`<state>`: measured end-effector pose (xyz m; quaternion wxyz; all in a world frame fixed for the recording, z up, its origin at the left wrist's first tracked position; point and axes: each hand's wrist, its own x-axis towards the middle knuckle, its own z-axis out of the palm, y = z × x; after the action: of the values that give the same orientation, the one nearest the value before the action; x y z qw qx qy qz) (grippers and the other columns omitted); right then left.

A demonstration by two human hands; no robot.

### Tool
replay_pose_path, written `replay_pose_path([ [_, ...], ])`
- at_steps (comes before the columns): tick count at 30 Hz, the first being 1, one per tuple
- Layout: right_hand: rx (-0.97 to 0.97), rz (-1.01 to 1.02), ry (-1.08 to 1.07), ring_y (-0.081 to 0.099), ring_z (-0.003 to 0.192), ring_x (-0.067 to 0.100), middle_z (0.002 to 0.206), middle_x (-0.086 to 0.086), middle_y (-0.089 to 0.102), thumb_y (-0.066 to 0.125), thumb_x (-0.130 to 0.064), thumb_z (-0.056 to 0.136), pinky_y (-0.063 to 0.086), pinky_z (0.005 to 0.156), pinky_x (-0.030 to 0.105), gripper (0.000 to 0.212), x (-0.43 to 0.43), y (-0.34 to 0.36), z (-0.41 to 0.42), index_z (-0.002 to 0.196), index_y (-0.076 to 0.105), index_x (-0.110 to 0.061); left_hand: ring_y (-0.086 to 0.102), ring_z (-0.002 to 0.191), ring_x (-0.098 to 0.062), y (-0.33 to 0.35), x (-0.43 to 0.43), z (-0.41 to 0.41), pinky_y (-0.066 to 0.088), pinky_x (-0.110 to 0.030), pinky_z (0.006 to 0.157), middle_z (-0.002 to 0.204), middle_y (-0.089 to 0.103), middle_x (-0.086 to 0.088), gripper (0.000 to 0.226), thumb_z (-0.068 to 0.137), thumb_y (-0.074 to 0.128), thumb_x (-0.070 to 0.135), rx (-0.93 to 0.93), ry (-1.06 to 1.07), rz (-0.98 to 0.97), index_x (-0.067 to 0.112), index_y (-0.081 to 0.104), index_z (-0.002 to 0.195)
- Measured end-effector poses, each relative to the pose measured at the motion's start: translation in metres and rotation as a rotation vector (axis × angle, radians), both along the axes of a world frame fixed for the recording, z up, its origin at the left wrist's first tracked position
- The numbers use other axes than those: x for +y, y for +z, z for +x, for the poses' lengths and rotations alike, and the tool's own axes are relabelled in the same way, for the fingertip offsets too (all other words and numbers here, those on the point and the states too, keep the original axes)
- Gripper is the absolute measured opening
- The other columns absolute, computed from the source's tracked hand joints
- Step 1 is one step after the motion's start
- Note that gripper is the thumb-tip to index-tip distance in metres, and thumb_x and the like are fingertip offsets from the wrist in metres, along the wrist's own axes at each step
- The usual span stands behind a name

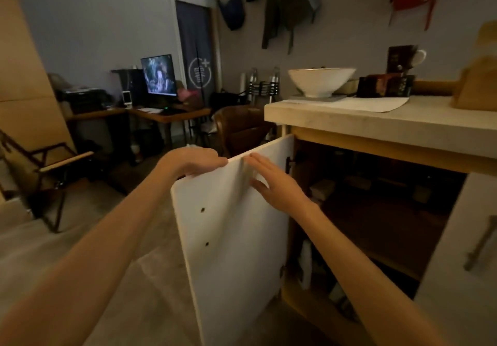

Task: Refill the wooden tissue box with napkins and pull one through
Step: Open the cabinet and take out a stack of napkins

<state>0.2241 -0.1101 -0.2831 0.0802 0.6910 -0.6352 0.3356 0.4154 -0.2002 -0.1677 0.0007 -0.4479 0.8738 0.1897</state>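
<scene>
A white cabinet door (236, 232) under the counter stands swung open toward me. My left hand (196, 161) grips the door's top edge, fingers curled over it. My right hand (271, 181) lies flat against the door's inner face, fingers spread, holding nothing. The cabinet interior (371, 206) is dark, with dim boxes and packets on its shelves that I cannot identify. A wooden box-like object (477, 87) stands on the counter at the far right, partly cut off. No napkins can be made out.
The pale counter top (390, 128) carries a large white bowl (321, 80), a paper sheet, dark packets and a mug. A second door with a handle (481, 246) is at right. Behind are a brown chair, a desk with a lit monitor (159, 75) and a folding chair.
</scene>
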Motion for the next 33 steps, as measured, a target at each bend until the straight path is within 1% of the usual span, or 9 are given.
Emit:
replay_pose_path([
  [3, -0.215, 0.097, -0.273, 0.063, 0.109, 0.012, 0.123, -0.006, 0.065, 0.052, -0.031, 0.098, 0.053, 0.089, 0.029, 0.029, 0.023, -0.038, -0.061, 0.127, 0.058, -0.033, 0.045, 0.13, -0.032, -0.009, -0.021, -0.049, 0.032, -0.048, 0.11, 0.146, 0.045, -0.013, 0.054, 0.103, 0.022, 0.044, -0.069, -0.002, -0.272, 0.01, 0.044, 0.139],
  [6, -0.461, 0.372, -0.535, 0.062, 0.097, 0.015, 0.112, -0.002, 0.066, 0.052, -0.023, 0.098, 0.054, 0.083, 0.033, 0.021, 0.064, -0.074, -0.148, 0.113, 0.067, -0.026, 0.06, 0.092, -0.032, -0.041, -0.031, -0.1, 0.04, -0.047, 0.088, 0.107, 0.064, -0.012, 0.047, 0.102, 0.019, 0.039, -0.02, 0.016, -0.58, 0.011, 0.052, 0.12],
  [8, -0.595, 0.429, -0.634, 0.061, 0.099, 0.017, 0.114, 0.003, 0.064, 0.051, -0.018, 0.099, 0.052, 0.086, 0.034, 0.018, 0.085, -0.094, -0.196, 0.11, 0.065, -0.021, 0.054, 0.064, -0.024, -0.055, -0.034, -0.128, 0.039, -0.041, 0.072, 0.074, 0.056, -0.004, 0.044, 0.102, 0.021, 0.042, 0.085, 0.011, -0.737, 0.012, 0.054, 0.102],
  [11, -0.756, 0.433, -0.735, 0.06, 0.084, 0.02, 0.097, 0.01, 0.063, 0.051, -0.008, 0.099, 0.052, 0.078, 0.035, 0.02, 0.093, -0.115, -0.239, 0.113, 0.063, -0.002, 0.042, 0.05, -0.019, -0.056, -0.038, -0.165, 0.035, -0.037, 0.06, 0.061, 0.044, -0.001, 0.04, 0.102, 0.025, 0.043, 0.043, -0.098, -0.851, 0.014, 0.053, 0.097],
  [15, -0.983, 0.386, -0.765, 0.055, 0.063, 0.016, 0.075, 0.007, 0.058, 0.051, -0.009, 0.1, 0.047, 0.058, 0.026, 0.025, 0.068, -0.119, -0.263, 0.119, 0.057, 0.007, 0.027, 0.043, -0.019, -0.054, -0.052, -0.194, 0.029, -0.035, 0.045, 0.058, 0.024, 0.001, 0.019, 0.101, 0.043, 0.026, -0.013, -0.179, -1.017, 0.018, 0.056, 0.113],
  [21, -1.366, 0.265, -0.637, 0.057, 0.075, 0.016, 0.096, 0.012, 0.06, 0.052, -0.014, 0.101, 0.05, 0.067, 0.028, 0.039, -0.003, -0.115, -0.281, 0.136, 0.047, 0.001, 0.029, 0.032, -0.016, -0.068, -0.059, -0.194, 0.028, -0.028, 0.037, 0.047, 0.032, 0.002, 0.024, 0.099, 0.046, 0.033, 0.047, -0.106, -1.15, 0.017, 0.055, 0.083],
  [25, -1.484, 0.268, -0.583, 0.055, 0.111, 0.025, 0.134, 0.015, 0.054, 0.05, -0.023, 0.102, 0.052, 0.081, 0.032, 0.042, -0.047, -0.112, -0.278, 0.14, 0.046, -0.007, 0.022, 0.032, -0.015, -0.07, -0.056, -0.195, 0.019, -0.026, 0.037, 0.047, 0.026, 0.003, 0.025, 0.098, 0.047, 0.033, 0.055, -0.079, -1.175, 0.018, 0.055, 0.08],
  [28, -1.613, 0.299, -0.587, 0.048, 0.131, 0.028, 0.144, 0.015, 0.048, 0.046, -0.025, 0.103, 0.05, 0.089, 0.032, 0.042, -0.067, -0.113, -0.276, 0.142, 0.044, -0.009, 0.019, 0.032, -0.013, -0.071, -0.059, -0.195, 0.013, -0.025, 0.039, 0.044, 0.025, 0.004, 0.037, 0.1, 0.038, 0.04, 0.08, -0.059, -1.211, 0.019, 0.039, 0.07],
  [33, -1.593, 0.406, -0.63, 0.053, 0.123, 0.029, 0.143, 0.02, 0.048, 0.055, -0.023, 0.099, 0.052, 0.084, 0.033, 0.047, -0.079, -0.123, -0.276, 0.142, 0.046, -0.006, 0.019, 0.033, -0.012, -0.072, -0.057, -0.195, 0.01, -0.025, 0.04, 0.044, 0.025, 0.005, 0.04, 0.101, 0.032, 0.043, 0.101, -0.044, -1.228, 0.018, 0.035, 0.069],
])
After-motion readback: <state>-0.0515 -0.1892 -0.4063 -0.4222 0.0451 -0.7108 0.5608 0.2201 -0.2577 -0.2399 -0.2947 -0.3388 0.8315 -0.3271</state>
